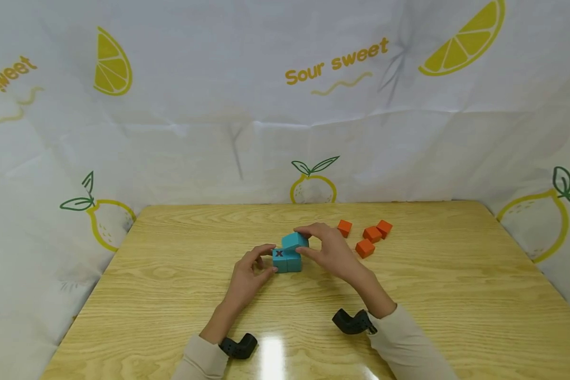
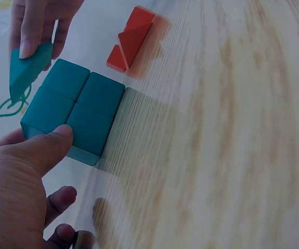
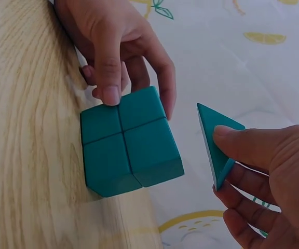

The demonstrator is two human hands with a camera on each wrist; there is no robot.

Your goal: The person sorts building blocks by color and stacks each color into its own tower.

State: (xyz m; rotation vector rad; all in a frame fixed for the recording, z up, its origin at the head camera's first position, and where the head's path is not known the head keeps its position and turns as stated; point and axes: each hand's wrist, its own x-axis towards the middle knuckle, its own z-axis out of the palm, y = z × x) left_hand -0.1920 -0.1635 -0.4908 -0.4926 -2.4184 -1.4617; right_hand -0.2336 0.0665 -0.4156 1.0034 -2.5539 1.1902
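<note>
A stack of teal blocks (image 1: 287, 262), two by two on one face, stands on the table; a dark X marks one top corner. The left hand (image 1: 247, 274) pinches its left side, with the thumb at the near face and a finger at the back, as the right wrist view shows. In the right hand (image 1: 333, 253) a teal triangular block (image 3: 215, 140) is pinched between thumb and fingers. From the head view this block looks tilted just above the stack's right part; in the right wrist view a gap separates the two.
Several orange-red blocks (image 1: 365, 248) lie behind and to the right of the right hand, some touching. The wooden table (image 1: 171, 311) meets a white cloth (image 1: 218, 148) printed with lemons at its back and sides. Each wrist carries a black mount (image 1: 350, 321).
</note>
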